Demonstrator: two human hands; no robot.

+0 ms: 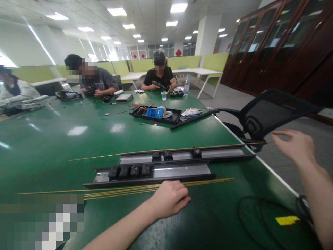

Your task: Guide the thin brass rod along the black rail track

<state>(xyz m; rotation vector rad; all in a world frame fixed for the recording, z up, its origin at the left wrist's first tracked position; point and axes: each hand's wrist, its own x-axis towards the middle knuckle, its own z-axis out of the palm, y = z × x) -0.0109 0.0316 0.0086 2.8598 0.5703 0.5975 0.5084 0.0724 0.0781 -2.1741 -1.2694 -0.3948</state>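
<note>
My left hand [170, 197] rests on the green table with its fingers curled in, at a bundle of thin brass-coloured rods [117, 192]. Whether anything is inside that hand is hidden. Out past the table's right edge, my right hand [296, 146] is raised, thumb and forefinger apart. It is close to the tip of a single long thin rod [99, 157], with a small gap visible between them. That rod runs along the far side of a black-edged metal rail [179, 156] carrying 3 black blocks. A nearer rail [179, 171] bears several black blocks [134, 171] at its left.
A black tray [174, 121] with blue parts lies farther back, beside white gloves [191, 114] and a black bar [192, 121]. A mesh chair [273, 111] stands at the right edge. Black cable [240, 211] lies near right. Several people work across the table.
</note>
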